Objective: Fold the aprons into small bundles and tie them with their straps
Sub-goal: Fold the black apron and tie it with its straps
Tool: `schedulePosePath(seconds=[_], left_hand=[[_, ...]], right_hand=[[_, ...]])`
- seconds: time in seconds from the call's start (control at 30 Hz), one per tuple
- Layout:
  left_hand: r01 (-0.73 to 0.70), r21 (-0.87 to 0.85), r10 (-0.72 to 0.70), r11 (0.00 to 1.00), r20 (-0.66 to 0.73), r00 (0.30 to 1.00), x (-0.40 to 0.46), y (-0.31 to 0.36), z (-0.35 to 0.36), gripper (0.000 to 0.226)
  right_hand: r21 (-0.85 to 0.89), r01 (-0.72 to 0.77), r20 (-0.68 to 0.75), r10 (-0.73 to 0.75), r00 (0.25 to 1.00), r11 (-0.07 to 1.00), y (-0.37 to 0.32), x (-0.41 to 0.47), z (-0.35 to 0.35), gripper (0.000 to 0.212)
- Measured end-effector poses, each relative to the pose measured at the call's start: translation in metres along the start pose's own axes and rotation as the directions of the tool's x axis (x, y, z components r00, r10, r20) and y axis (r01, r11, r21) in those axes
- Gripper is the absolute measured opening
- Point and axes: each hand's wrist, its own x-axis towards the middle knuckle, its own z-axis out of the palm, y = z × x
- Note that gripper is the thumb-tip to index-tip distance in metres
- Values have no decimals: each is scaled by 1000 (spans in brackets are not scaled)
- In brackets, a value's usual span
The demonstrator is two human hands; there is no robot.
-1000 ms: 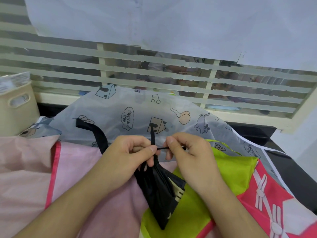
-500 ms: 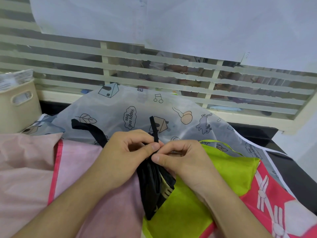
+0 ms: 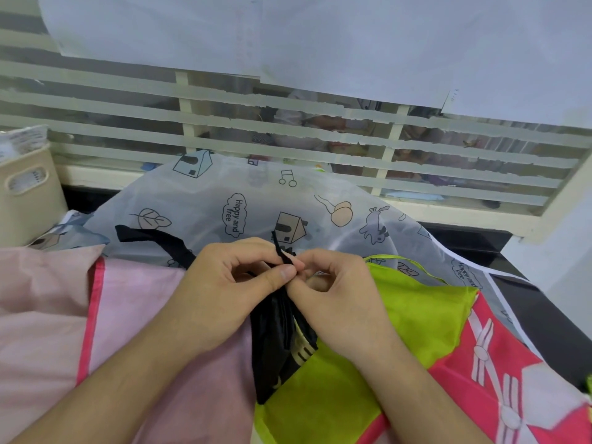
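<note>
A black apron bundle (image 3: pixel 282 344) hangs between my two hands over the pile of aprons. My left hand (image 3: pixel 224 293) pinches its thin black strap (image 3: pixel 281 248) between thumb and forefinger at the bundle's top. My right hand (image 3: pixel 339 296) meets it there, its fingertips pinching the same strap. One short strap end sticks up above the fingers. A wider black strap (image 3: pixel 153 240) trails off to the left behind my left hand. The knot itself is hidden by my fingers.
Under the bundle lie a pink apron (image 3: pixel 128 315), a lime green apron (image 3: pixel 400 315), a red-and-white apron (image 3: pixel 512 363) and a translucent printed apron (image 3: pixel 256 200). A beige basket (image 3: pixel 28 193) stands at the left. A slatted window frame (image 3: pixel 288 123) closes off the back.
My right hand, which had pulled a strap out to the right, came back against my left thumb. The bundle rose a little and both hands stayed pinched on the strap.
</note>
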Motion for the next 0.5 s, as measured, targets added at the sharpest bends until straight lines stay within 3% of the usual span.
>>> schedulePosePath(seconds=[0.37,0.5], left_hand=[[40,22,-37,999,-117,992,2,0,3,15],[52,-14,-53,999,-105,993,3,1,0,11]], right_hand=[[-155,25,-64,-35,997,988,5,3,0,17],[158,-102,33,98,995,982,1,4,-8,13]])
